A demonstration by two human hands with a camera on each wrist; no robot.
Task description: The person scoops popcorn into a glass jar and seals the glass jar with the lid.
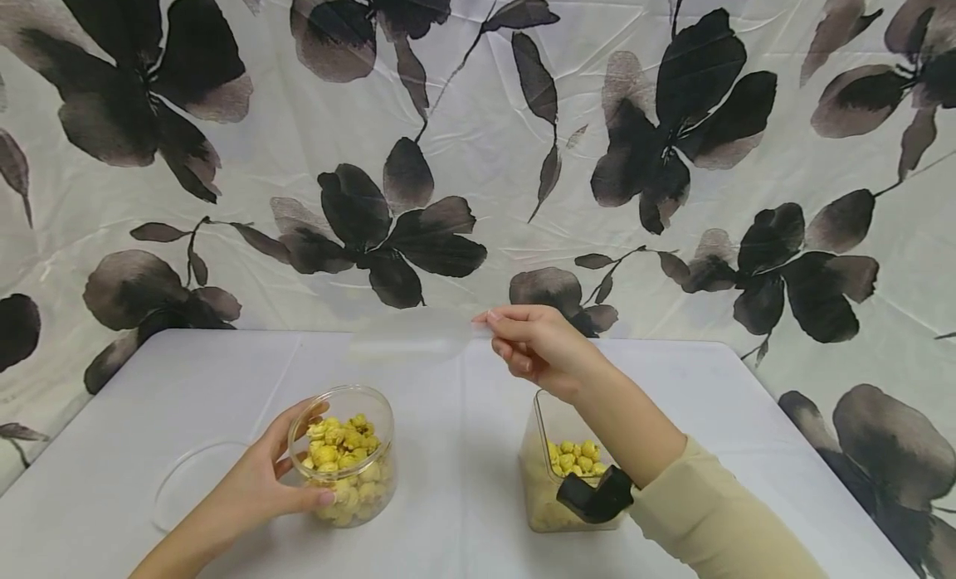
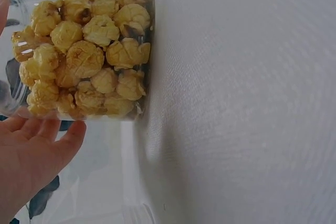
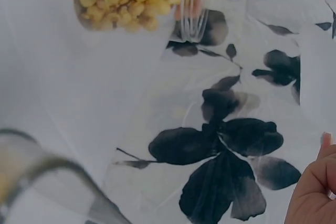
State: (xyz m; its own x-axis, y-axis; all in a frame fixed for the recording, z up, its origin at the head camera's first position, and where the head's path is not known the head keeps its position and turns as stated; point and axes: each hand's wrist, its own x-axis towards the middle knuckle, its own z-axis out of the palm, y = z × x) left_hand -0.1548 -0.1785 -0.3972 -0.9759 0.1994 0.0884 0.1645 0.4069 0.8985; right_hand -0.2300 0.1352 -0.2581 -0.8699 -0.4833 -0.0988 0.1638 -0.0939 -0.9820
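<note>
Starting closest to the wearer: the round clear lid [image 1: 192, 479] is flat on the counter [image 1: 463, 513], partly under the left forearm. I'd leave it there, but watch that forearm doesn't nudge it.

Just past it, the left hand [image 1: 257, 479] is wrapped around the round jar [image 1: 382, 434], thumb on the near side, fingers round the back. Jar looks upright on the counter, with popcorn [image 1: 339, 446] inside and some room below the rim. Good hold imo, just don't squeeze hard, the plastic is probably thin. I'd drop those fingertips a bit too, they're right up by the mouth.

Over to the right, the square container [image 1: 539, 500] stands under the right forearm with more popcorn in the bottom part. Keep that wrist high: the black mount [image 1: 597, 496] overlaps its rim in the head view, and I can't tell if they touch.

Further out, the right hand [image 1: 541, 347] has thumb and forefinger pinched on the end of what looks like a see-through scoop [image 1: 411, 337], up in the air beyond the jar. Can't make out any popcorn on it. If this is scooping between the two, I'd choke up on the handle, since a fingertip pinch could twist under load.
</note>
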